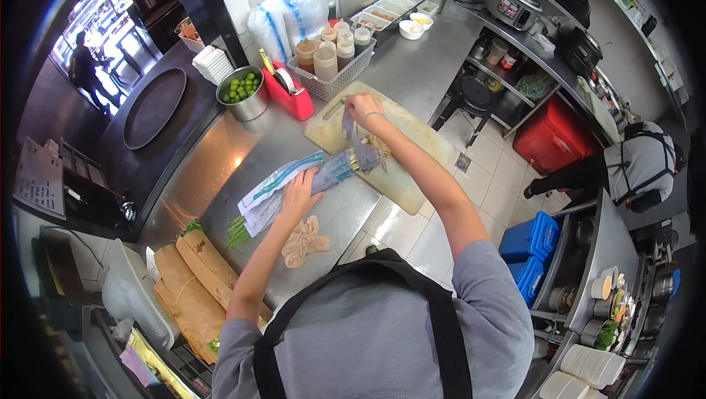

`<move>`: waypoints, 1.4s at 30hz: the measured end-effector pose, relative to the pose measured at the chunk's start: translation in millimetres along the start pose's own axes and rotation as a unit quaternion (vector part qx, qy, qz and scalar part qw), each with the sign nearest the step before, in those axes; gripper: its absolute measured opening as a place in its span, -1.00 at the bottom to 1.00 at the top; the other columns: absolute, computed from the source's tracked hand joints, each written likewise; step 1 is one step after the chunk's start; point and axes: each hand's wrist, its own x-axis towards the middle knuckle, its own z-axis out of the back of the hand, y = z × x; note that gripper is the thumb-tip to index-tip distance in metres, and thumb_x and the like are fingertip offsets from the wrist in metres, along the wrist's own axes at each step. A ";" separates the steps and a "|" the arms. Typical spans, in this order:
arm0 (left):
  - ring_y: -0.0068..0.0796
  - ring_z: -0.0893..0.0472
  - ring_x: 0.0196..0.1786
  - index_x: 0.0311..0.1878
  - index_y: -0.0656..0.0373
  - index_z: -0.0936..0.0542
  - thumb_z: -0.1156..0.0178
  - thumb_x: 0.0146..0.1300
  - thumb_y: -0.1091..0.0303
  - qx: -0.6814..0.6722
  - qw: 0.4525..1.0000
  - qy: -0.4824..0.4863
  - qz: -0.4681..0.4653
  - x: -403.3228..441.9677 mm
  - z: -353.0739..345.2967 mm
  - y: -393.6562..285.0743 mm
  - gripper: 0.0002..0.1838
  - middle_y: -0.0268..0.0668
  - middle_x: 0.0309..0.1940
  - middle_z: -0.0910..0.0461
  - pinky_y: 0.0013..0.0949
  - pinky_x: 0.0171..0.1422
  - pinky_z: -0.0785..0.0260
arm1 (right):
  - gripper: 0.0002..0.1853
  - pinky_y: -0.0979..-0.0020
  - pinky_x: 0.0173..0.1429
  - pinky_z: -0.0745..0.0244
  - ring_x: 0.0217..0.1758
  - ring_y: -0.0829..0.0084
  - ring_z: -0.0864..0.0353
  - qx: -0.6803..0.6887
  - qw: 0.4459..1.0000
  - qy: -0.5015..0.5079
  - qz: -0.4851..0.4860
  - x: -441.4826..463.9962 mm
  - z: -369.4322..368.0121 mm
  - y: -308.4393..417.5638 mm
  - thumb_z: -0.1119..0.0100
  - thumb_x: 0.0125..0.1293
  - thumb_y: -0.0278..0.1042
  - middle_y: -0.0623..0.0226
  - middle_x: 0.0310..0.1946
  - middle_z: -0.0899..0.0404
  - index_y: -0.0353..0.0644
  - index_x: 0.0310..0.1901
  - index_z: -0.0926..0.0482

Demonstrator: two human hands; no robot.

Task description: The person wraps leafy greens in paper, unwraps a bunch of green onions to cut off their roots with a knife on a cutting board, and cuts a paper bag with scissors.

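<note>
A long bundle of green stalks wrapped in printed paper [338, 167] lies across the steel counter, its green tips [237, 232] showing at the lower left. Its root end rests on a worn cutting board [404, 186]. My left hand [298, 191] lies on the wrapping near its middle, fingers apart. Over the board's upper part, my right hand [359, 108] is closed round a strip of grey wrapping [348, 128] that hangs below it. A crumpled beige cloth [304, 241] sits on the counter below my left hand.
Behind the board stand a grey basket [331, 86] of bottles, a red tape dispenser [290, 94] and a metal pot [243, 108] of green limes. Brown paper packages [191, 289] lie at the lower left. Another person [640, 164] bends over at the right.
</note>
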 end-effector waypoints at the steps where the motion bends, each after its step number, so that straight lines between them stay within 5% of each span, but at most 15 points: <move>1: -0.13 -0.47 0.03 0.10 0.09 -0.39 -0.42 -0.14 0.29 -0.018 1.000 -0.003 -0.004 1.1 2.6 -0.1 -0.34 -0.21 -0.04 -0.44 -0.17 0.05 -0.34 | -0.84 0.24 -0.06 -0.51 -0.21 0.15 -0.63 0.024 1.000 -0.010 -0.011 3.6 -6.4 0.5 -0.21 -0.02 -0.45 0.18 -0.38 -0.65 -0.06 -0.34 -0.64; 3: -0.13 -0.46 0.04 0.11 0.10 -0.40 -0.36 -0.05 0.24 -0.040 0.999 -0.005 -0.016 7.9 4.4 0.2 -0.40 -0.19 -0.04 -0.43 -0.17 0.07 -0.33 | -0.79 0.21 -0.05 -0.51 -0.16 0.13 -0.62 0.071 0.997 -0.029 -0.029 10.9 -22.5 -3.4 -0.22 -0.04 -0.47 0.17 -0.31 -0.65 -0.03 -0.30 -0.65; 6: -0.13 -0.43 0.06 0.13 0.08 -0.41 -0.26 0.08 0.21 -0.039 0.998 0.016 -0.038 26.8 8.6 4.1 -0.48 -0.17 -0.02 -0.42 -0.17 0.10 -0.33 | -0.67 0.18 -0.03 -0.50 -0.08 0.11 -0.59 0.154 0.980 0.125 -0.003 18.4 -35.9 -13.9 -0.22 -0.06 -0.50 0.16 -0.18 -0.60 0.05 -0.18 -0.63; 8: -0.12 -0.41 0.09 0.14 0.04 -0.42 -0.21 0.12 0.21 -0.032 0.997 0.049 -0.047 39.5 14.0 1.8 -0.52 -0.15 0.01 -0.40 -0.17 0.12 -0.32 | -0.60 0.18 -0.03 -0.50 -0.04 0.11 -0.57 0.098 0.993 -0.013 0.058 0.8 -46.3 -7.5 -0.24 -0.07 -0.52 0.17 -0.10 -0.55 0.09 -0.12 -0.61; 10: -0.10 -0.39 0.10 0.14 0.00 -0.43 -0.22 0.12 0.22 -0.023 0.994 0.044 -0.094 51.7 17.5 -7.0 -0.52 -0.16 0.04 -0.38 -0.18 0.14 -0.32 | -0.58 0.16 -0.01 -0.50 0.00 0.08 -0.55 0.077 0.994 -0.048 0.062 -19.6 -45.0 0.8 -0.23 -0.04 -0.52 0.18 -0.01 -0.48 0.10 -0.09 -0.59; 12: -0.09 -0.37 0.11 0.12 -0.03 -0.44 -0.22 0.11 0.23 -0.009 0.988 0.060 -0.142 61.4 13.2 -10.0 -0.54 -0.17 0.05 -0.37 -0.19 0.16 -0.32 | -0.61 0.13 0.00 -0.51 0.02 0.04 -0.53 0.090 0.996 0.022 0.009 -40.3 -7.0 19.4 -0.21 0.01 -0.49 0.18 0.10 -0.41 0.08 -0.07 -0.59; 15: -0.08 -0.37 0.11 0.06 -0.03 -0.47 -0.23 0.10 0.24 0.009 0.976 0.112 -0.185 69.2 1.0 -7.1 -0.59 -0.19 0.04 -0.36 -0.19 0.18 -0.32 | -0.68 0.16 -0.02 -0.49 0.02 0.11 -0.52 0.005 0.989 0.150 -0.011 -64.0 4.4 17.1 -0.23 0.02 -0.44 0.28 -0.02 -0.42 0.05 -0.12 -0.54; 23: -0.16 -0.46 0.05 -0.12 0.09 -0.49 -0.26 0.03 0.37 -0.023 0.951 0.219 -0.219 97.3 8.4 13.8 -0.70 -0.24 -0.03 -0.40 -0.16 0.06 -0.40 | -0.81 0.19 -0.05 -0.51 -0.06 0.18 -0.50 0.026 0.994 0.007 0.101 -120.4 -27.2 -12.2 -0.18 0.04 -0.41 0.26 -0.16 -0.40 -0.06 -0.25 -0.51; 29: -0.09 -0.57 -0.24 -0.26 0.22 -0.50 -0.25 -0.04 0.50 -0.084 0.962 0.197 -0.169 108.2 34.3 35.6 -0.78 -0.16 -0.33 -0.55 -0.18 -0.12 -0.43 | -0.76 0.25 -0.05 -0.50 -0.03 0.21 -0.48 0.013 0.990 -0.047 0.133 -129.5 -37.2 -21.8 -0.19 -0.01 -0.47 0.31 -0.12 -0.43 -0.07 -0.24 -0.49; 30: -0.13 -0.59 -0.32 -0.34 0.26 -0.51 -0.26 -0.09 0.54 -0.139 0.963 0.203 -0.109 106.9 35.0 42.0 -0.80 -0.15 -0.48 -0.57 -0.23 -0.19 -0.43 | -0.76 0.26 -0.04 -0.50 -0.03 0.21 -0.48 0.016 0.990 -0.046 0.134 -129.7 -38.3 -23.8 -0.19 -0.01 -0.48 0.30 -0.11 -0.43 -0.08 -0.23 -0.49; 33: -0.19 -0.61 -0.35 -0.35 0.27 -0.51 -0.28 -0.12 0.55 -0.228 0.960 0.142 0.078 100.7 29.7 65.7 -0.79 -0.16 -0.50 -0.58 -0.26 -0.23 -0.44 | -0.77 0.28 -0.09 -0.50 -0.11 0.19 -0.51 0.052 0.985 -0.084 0.145 -130.5 -35.9 -24.6 -0.15 -0.04 -0.55 0.28 -0.20 -0.49 -0.12 -0.27 -0.50; 36: -0.24 -0.61 -0.38 -0.35 0.27 -0.52 -0.29 -0.13 0.55 -0.200 0.961 0.086 0.169 95.0 14.2 98.6 -0.79 -0.19 -0.53 -0.59 -0.29 -0.24 -0.44 | -0.78 0.29 -0.15 -0.48 -0.23 0.19 -0.53 0.157 0.979 -0.085 0.094 -126.0 -39.2 -31.8 -0.10 -0.05 -0.61 0.25 -0.33 -0.52 -0.16 -0.31 -0.52; 42: -0.17 -0.55 -0.07 -0.14 0.16 -0.58 -0.31 -0.09 0.46 0.025 0.992 0.119 0.037 79.5 5.1 95.1 -0.66 -0.17 -0.18 -0.52 -0.21 -0.04 -0.44 | -0.85 0.26 -0.16 -0.47 -0.28 0.22 -0.53 0.262 0.950 -0.124 -0.116 -129.4 -34.3 -28.2 -0.14 -0.04 -0.55 0.25 -0.41 -0.48 -0.12 -0.37 -0.56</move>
